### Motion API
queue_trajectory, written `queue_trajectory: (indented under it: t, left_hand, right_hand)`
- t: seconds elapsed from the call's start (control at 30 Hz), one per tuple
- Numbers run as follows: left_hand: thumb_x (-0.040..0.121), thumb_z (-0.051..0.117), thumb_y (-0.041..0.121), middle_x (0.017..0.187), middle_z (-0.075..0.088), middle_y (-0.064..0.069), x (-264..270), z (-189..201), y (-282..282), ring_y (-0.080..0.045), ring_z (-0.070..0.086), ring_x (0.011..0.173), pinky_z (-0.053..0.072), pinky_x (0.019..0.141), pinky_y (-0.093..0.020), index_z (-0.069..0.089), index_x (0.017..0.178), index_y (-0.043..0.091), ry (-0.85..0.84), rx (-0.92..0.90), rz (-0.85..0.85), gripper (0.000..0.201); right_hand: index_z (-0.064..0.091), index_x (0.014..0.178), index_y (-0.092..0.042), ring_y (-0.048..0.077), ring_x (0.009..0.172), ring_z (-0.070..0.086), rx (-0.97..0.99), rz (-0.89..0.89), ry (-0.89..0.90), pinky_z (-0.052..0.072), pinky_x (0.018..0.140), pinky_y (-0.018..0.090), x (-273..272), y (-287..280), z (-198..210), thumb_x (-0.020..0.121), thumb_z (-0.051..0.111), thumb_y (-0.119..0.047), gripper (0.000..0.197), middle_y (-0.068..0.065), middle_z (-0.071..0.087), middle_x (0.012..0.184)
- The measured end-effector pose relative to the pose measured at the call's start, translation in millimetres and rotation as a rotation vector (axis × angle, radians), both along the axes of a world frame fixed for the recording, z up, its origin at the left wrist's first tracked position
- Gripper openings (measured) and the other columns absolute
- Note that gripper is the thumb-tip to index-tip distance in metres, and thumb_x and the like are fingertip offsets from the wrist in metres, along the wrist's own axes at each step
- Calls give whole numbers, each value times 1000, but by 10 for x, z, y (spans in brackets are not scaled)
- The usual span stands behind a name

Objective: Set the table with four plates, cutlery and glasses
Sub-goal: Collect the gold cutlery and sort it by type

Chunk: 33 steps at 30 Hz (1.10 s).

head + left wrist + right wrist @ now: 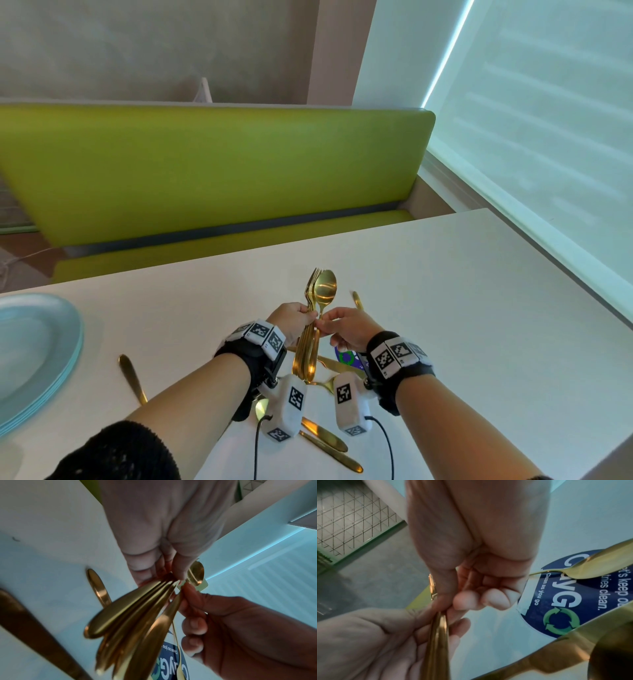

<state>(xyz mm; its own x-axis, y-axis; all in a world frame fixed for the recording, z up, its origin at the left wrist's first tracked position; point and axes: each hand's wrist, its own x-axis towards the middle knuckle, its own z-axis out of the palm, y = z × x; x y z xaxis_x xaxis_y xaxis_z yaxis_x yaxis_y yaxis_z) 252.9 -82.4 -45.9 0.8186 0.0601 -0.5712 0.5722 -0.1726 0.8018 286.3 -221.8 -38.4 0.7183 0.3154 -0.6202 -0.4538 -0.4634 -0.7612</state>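
My left hand [306, 317] grips a bundle of gold forks [312, 291] upright above the white table [462, 291], tines up and handles fanned out below [130, 622]. A gold spoon [325, 286] stands against the bundle. My right hand [328, 325] pinches the spoon's handle between thumb and forefinger, right beside the left fingers; its other fingers [494, 599] curl into the palm. A stack of light-blue plates [37, 349] sits at the table's left edge. No glasses are in view.
Loose gold cutlery lies on the table: one piece left of my arm [132, 377], some under my wrists [325, 442], one beyond my right hand [357, 299]. A blue sticker [565, 601] is on the tabletop. A green bench [222, 164] runs behind the table.
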Motion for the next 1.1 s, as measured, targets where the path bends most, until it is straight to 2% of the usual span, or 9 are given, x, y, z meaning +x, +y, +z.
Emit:
queue_trajectory:
  t: [0.23, 0.47, 0.57, 0.63, 0.7, 0.8, 0.97, 1.03, 1.1]
  left_hand:
    - [92, 56, 26, 93, 66, -14, -47, 92, 12, -37, 66, 105, 54, 91, -50, 61, 83, 16, 12, -69, 19, 14]
    - [93, 56, 20, 84, 66, -13, -54, 44, 87, -30, 65, 88, 52, 92, -46, 59, 82, 13, 77, -124, 55, 14]
    - [93, 54, 17, 88, 63, -16, -59, 3, 128, -29, 62, 87, 51, 93, -47, 58, 82, 11, 101, -132, 87, 13]
    - [94, 53, 17, 90, 63, -15, -68, -18, 156, -29, 62, 87, 53, 89, -44, 58, 84, 10, 108, -124, 95, 14]
    - [95, 51, 17, 85, 64, -15, -67, -42, 175, -28, 63, 79, 54, 77, -40, 59, 82, 7, 116, -148, 108, 18]
    - [97, 45, 14, 72, 63, -13, -84, -26, 186, -20, 62, 61, 52, 61, -29, 58, 79, 4, 118, -183, 153, 25]
    - [101, 39, 16, 76, 64, -10, -55, -60, 275, -19, 62, 65, 51, 62, -30, 53, 79, 5, 97, -151, 235, 28]
    - [101, 36, 14, 75, 61, -7, -44, -82, 344, -18, 58, 63, 47, 59, -28, 51, 79, 5, 90, -155, 281, 29]
    - [101, 35, 12, 75, 58, -7, -37, -89, 410, -18, 56, 63, 46, 59, -28, 50, 83, 4, 78, -155, 310, 25]
  right_hand:
    - [55, 72, -15, 3, 37, 48, -14, 18, -13, 36, 43, 17, -1, 49, 4, 90, 62, -12, 20, 3, 67, 75]
    - [64, 72, -15, 5, 45, 49, -75, 52, -119, 34, 44, 16, -63, 132, -16, 87, 66, -17, 15, -4, 70, 64]
    - [68, 75, -17, 4, 49, 48, -142, 88, -175, 34, 45, 15, -88, 192, -18, 86, 67, -24, 13, -8, 71, 64]
    - [72, 79, -18, 4, 53, 49, -178, 135, -193, 36, 48, 15, -83, 218, -23, 87, 66, -27, 13, -8, 72, 70]
    - [74, 87, -14, 5, 57, 49, -208, 178, -206, 37, 50, 16, -73, 246, -15, 86, 67, -28, 16, -3, 73, 81]
    - [74, 98, -13, 5, 59, 49, -255, 234, -232, 38, 51, 16, -32, 291, -17, 85, 68, -26, 19, -4, 66, 74]
    - [72, 97, -17, 6, 59, 51, -260, 227, -216, 39, 51, 17, 69, 275, 36, 88, 65, -24, 14, -9, 64, 74]
    - [71, 99, -14, 10, 66, 59, -384, 166, -237, 44, 53, 19, 176, 187, 61, 89, 62, -25, 18, -6, 68, 82]
    - [66, 110, -9, 19, 90, 66, -667, 189, -302, 52, 67, 23, 288, 53, 34, 91, 55, -25, 28, 3, 69, 100]
